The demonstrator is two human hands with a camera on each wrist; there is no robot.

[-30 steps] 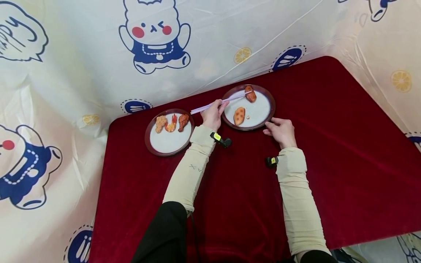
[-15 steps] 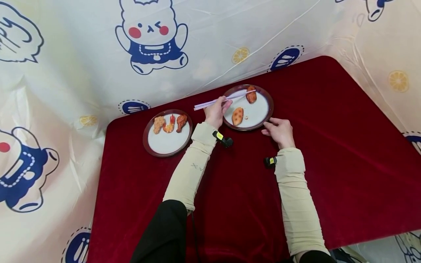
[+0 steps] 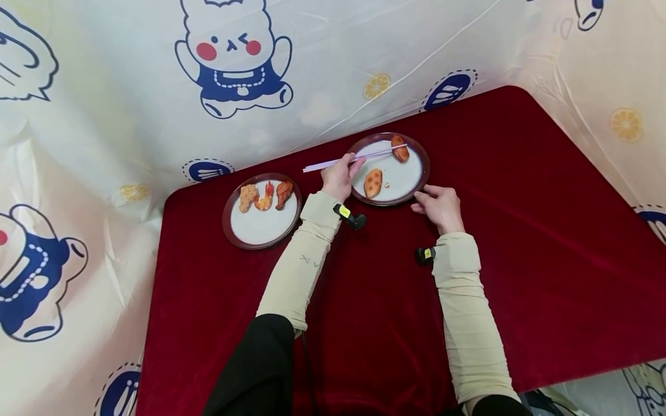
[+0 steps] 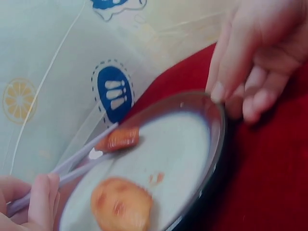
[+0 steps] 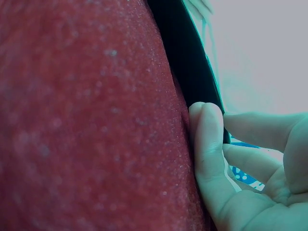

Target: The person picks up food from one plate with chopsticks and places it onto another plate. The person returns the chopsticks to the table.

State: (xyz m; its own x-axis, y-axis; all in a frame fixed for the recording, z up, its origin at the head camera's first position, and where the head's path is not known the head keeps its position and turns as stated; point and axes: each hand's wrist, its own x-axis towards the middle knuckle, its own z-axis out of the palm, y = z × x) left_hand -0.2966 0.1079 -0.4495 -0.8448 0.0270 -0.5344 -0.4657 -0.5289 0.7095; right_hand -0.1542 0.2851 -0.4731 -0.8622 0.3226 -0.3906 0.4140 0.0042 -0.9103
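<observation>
My left hand (image 3: 337, 178) holds a pair of lilac chopsticks (image 3: 328, 165), and their tips reach over the right plate (image 3: 359, 191). In the left wrist view, the chopsticks lie along both sides of a glossy reddish-brown piece of food (image 4: 121, 138), which looks like a chicken wing. On the same plate, nearer to me, sits an oval orange piece with brown spots (image 3: 373, 183), and a small crumb (image 3: 387, 185) is beside it. My right hand (image 3: 441, 208) pinches this plate's near right rim between thumb and fingers; the right wrist view shows the dark rim (image 5: 187, 62) there.
A second brown-rimmed plate (image 3: 258, 247) stands to the left with a fried chicken piece (image 3: 247, 197), a shrimp (image 3: 264, 200) and a drumstick (image 3: 283, 195). Dark red cloth (image 3: 385, 323) covers the table. A printed curtain (image 3: 322, 69) hangs behind it.
The chopstick tips have moved slightly right across the plate, and the reddish-brown piece has shifted a little with them. My right hand stays on the rim. The head view has swung slightly.
</observation>
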